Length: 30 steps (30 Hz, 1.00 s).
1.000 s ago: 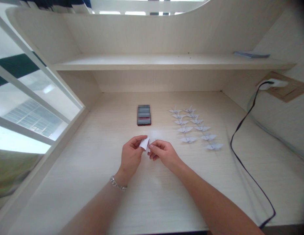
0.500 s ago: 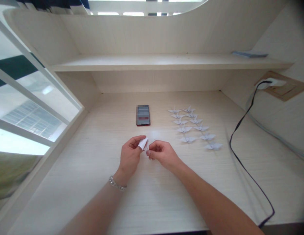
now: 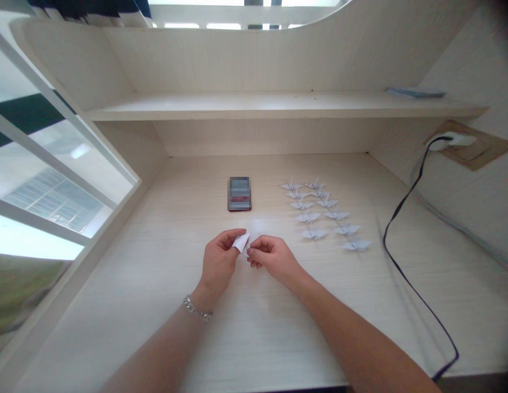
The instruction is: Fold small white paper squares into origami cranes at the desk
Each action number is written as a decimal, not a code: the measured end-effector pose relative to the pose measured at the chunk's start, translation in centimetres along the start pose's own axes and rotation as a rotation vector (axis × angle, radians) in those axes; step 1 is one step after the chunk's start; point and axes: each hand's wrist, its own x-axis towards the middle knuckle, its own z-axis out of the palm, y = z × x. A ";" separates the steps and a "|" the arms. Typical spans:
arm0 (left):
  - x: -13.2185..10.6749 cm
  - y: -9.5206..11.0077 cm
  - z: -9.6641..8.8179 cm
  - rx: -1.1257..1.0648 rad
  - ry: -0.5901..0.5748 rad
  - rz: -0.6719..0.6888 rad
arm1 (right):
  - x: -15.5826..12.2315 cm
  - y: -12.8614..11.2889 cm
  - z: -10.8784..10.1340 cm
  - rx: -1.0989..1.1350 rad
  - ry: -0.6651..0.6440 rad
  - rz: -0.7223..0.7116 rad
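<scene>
A small piece of white folded paper [image 3: 241, 242] is held up above the desk, between my two hands. Thumb and fingers of my left hand [image 3: 219, 259] pinch it from the left. My right hand [image 3: 274, 255] is closed too, its thumb and forefinger pinched at the paper's lower right edge. Those fingertips hide part of the fold. To the right, several white paper cranes [image 3: 314, 234] stand in two slanting columns on the desk.
A phone [image 3: 239, 194] with a blurred screen lies beyond my hands. A black cable [image 3: 385, 240] hangs from the wall socket [image 3: 469, 143] down the right side. The shelf [image 3: 237, 113] spans the back, with a flat bluish item [image 3: 415, 93] on it. A window frame [image 3: 114, 158] stands left.
The folded paper has turned slightly in my left fingers, so less of its right-hand part shows. My right fingertips have shifted a little to the right.
</scene>
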 end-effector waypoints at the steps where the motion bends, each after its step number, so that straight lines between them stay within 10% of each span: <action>1: 0.0 -0.1 0.0 -0.002 -0.002 0.001 | 0.0 0.0 0.0 -0.004 -0.009 0.010; 12: 0.0 0.4 0.0 -0.081 0.040 -0.021 | -0.4 -0.5 -0.3 -0.057 -0.125 0.046; 18: -0.3 0.9 0.3 -0.065 -0.013 -0.153 | -0.6 -1.4 -1.1 -0.184 0.225 -0.206; 30: -0.7 1.4 0.6 0.108 -0.211 -0.282 | -0.7 -1.1 -1.3 -0.518 0.182 -0.357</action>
